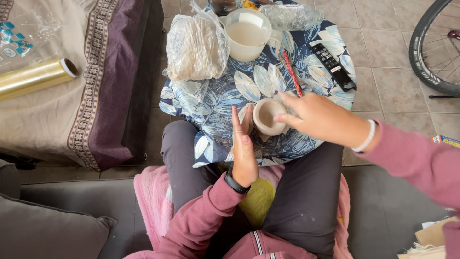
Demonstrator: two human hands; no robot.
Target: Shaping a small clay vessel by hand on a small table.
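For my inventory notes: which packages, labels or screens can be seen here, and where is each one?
Clear plastic bag holding pale material: table's far left, crumpled.
Cling film roll: on the cloth at left, yellowish cylinder.
Clear packet with blue squares: top left corner.
Remote control: table's right side, black, with a small white and red label.

Premises: a home living area put to use for hobby pottery. Evidence: grey upholstered sofa [57,216], beige tiled floor [383,43], black television remote control [332,66] on a small round table under a blue leaf-print cloth [215,110], 1 black bicycle wheel [433,52], purple-bordered beige throw [96,96].
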